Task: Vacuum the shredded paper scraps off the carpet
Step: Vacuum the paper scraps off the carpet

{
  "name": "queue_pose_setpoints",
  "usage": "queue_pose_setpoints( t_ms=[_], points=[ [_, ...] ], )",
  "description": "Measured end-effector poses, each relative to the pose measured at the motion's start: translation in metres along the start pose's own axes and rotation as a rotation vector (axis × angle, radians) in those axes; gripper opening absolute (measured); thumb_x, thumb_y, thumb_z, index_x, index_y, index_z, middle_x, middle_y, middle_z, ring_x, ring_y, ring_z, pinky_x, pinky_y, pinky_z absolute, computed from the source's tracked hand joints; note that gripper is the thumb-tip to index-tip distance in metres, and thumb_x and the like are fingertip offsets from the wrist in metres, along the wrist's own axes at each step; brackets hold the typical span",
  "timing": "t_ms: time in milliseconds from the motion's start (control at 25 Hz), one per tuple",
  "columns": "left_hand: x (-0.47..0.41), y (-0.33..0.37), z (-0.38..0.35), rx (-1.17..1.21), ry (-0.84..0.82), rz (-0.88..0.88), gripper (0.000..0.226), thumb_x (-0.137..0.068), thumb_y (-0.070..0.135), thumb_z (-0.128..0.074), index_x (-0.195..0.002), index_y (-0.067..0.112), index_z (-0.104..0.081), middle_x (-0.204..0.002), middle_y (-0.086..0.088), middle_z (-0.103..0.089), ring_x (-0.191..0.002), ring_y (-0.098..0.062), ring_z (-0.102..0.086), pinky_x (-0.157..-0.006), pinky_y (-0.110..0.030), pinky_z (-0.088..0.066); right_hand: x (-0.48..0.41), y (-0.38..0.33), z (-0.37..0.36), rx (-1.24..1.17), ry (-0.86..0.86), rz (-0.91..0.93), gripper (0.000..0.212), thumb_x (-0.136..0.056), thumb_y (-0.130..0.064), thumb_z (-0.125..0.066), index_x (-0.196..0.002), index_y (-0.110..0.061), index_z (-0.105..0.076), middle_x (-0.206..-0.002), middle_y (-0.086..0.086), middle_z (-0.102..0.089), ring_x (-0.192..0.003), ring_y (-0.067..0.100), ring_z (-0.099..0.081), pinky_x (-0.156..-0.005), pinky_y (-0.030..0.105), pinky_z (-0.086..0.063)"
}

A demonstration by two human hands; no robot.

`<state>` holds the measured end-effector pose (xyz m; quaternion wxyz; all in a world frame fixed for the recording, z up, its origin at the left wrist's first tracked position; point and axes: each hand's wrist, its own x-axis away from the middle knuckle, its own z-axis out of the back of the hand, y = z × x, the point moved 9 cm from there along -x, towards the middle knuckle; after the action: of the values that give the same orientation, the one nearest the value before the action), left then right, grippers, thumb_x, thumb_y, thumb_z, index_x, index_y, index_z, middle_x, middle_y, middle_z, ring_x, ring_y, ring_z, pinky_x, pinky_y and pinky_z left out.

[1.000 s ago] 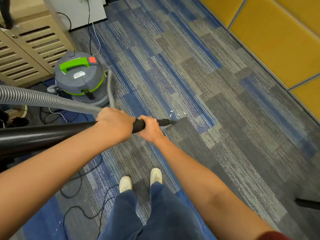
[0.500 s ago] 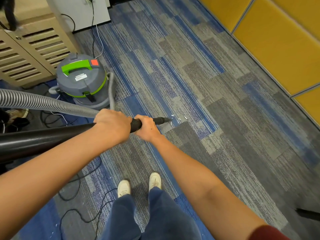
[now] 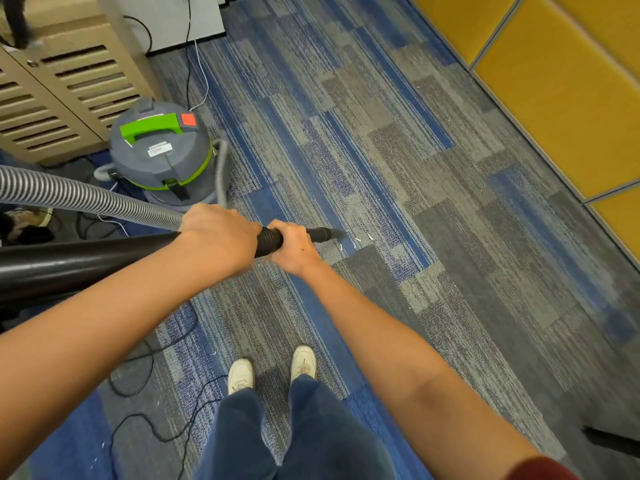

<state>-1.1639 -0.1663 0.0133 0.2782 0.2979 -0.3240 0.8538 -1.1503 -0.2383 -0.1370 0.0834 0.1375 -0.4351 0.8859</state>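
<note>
- Paper scraps [image 3: 356,240]: a few small white shreds, scattered flat on the blue-and-grey carpet [image 3: 398,188], mid-scene.
- Vacuum wand [image 3: 322,234]: black, slanting down rightward, tip just left of the scraps.
- Vacuum canister [image 3: 161,150]: grey, green handle, upright, far left.

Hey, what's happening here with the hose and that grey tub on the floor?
A person is vacuuming a carpet. Both hands hold the black wand: the left hand further back, the right hand near the front. The nozzle tip points at a few white paper scraps just ahead of it, not yet picked up. A ribbed grey hose runs back towards the grey and green vacuum canister beside the person.
</note>
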Motion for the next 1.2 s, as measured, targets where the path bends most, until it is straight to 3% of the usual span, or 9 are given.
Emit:
queue_pose_setpoints(
  t_ms=[200, 320, 560, 760, 1000, 1200],
  points=[
    [-0.016, 0.01, -0.002, 0.028, -0.066, 0.034, 0.047, -0.095, 0.022, -0.05, -0.14, 0.024, -0.038, -0.126, -0.004, -0.053, -0.116, -0.026, -0.053, -0.082, -0.033, -0.047, -0.01, 0.01, 0.0, 0.029, -0.019, 0.0, 0.024, -0.069, -0.002, -0.073, -0.09, -0.008, -0.063, -0.09, 0.014, -0.064, -0.088, 0.03, -0.06, -0.082, 0.046, -0.05],
    [-0.019, 0.006, 0.0, 0.028, -0.058, 0.032, 0.046, -0.095, 0.024, -0.051, -0.14, 0.026, -0.039, -0.123, -0.003, -0.054, -0.114, -0.024, -0.054, -0.076, -0.032, -0.044, -0.012, 0.007, 0.001, 0.024, -0.029, -0.004, 0.024, -0.069, -0.003, -0.074, -0.089, -0.009, -0.063, -0.089, 0.014, -0.065, -0.087, 0.029, -0.061, -0.081, 0.045, -0.051],
    [-0.02, 0.02, -0.003, 0.078, -0.03, -0.016, 0.045, -0.095, 0.024, -0.049, -0.139, 0.028, -0.038, -0.109, -0.002, -0.052, -0.112, -0.024, -0.055, -0.077, -0.032, -0.045, -0.002, 0.028, 0.009, 0.053, -0.021, -0.022, 0.025, -0.072, -0.007, -0.076, -0.094, -0.003, -0.064, -0.092, 0.015, -0.065, -0.089, 0.03, -0.06, -0.082, 0.044, -0.048],
    [-0.012, 0.02, -0.007, 0.071, -0.048, -0.019, 0.047, -0.096, 0.025, -0.048, -0.141, 0.028, -0.035, -0.124, -0.002, -0.053, -0.114, -0.024, -0.055, -0.077, -0.033, -0.044, 0.003, 0.021, 0.003, 0.044, -0.023, -0.004, 0.025, -0.071, -0.002, -0.074, -0.093, -0.002, -0.065, -0.09, 0.017, -0.066, -0.089, 0.032, -0.06, -0.081, 0.045, -0.048],
    [0.016, 0.013, -0.01, 0.036, -0.032, -0.033, 0.045, -0.096, 0.024, -0.046, -0.139, 0.031, -0.038, -0.106, 0.0, -0.053, -0.108, -0.022, -0.057, -0.075, -0.031, -0.044, 0.024, 0.005, -0.013, 0.001, -0.001, 0.014, 0.022, -0.072, -0.003, -0.072, -0.093, -0.001, -0.064, -0.089, 0.017, -0.064, -0.087, 0.033, -0.059, -0.078, 0.041, -0.048],
    [0.022, 0.019, -0.017, 0.012, -0.053, -0.036, 0.046, -0.096, 0.023, -0.047, -0.14, 0.031, -0.038, -0.12, 0.0, -0.054, -0.11, -0.022, -0.057, -0.076, -0.031, -0.044, 0.038, 0.007, -0.014, -0.003, -0.013, 0.008, 0.023, -0.074, -0.002, -0.071, -0.094, 0.0, -0.063, -0.089, 0.018, -0.065, -0.087, 0.032, -0.06, -0.079, 0.043, -0.048]
  ],
)
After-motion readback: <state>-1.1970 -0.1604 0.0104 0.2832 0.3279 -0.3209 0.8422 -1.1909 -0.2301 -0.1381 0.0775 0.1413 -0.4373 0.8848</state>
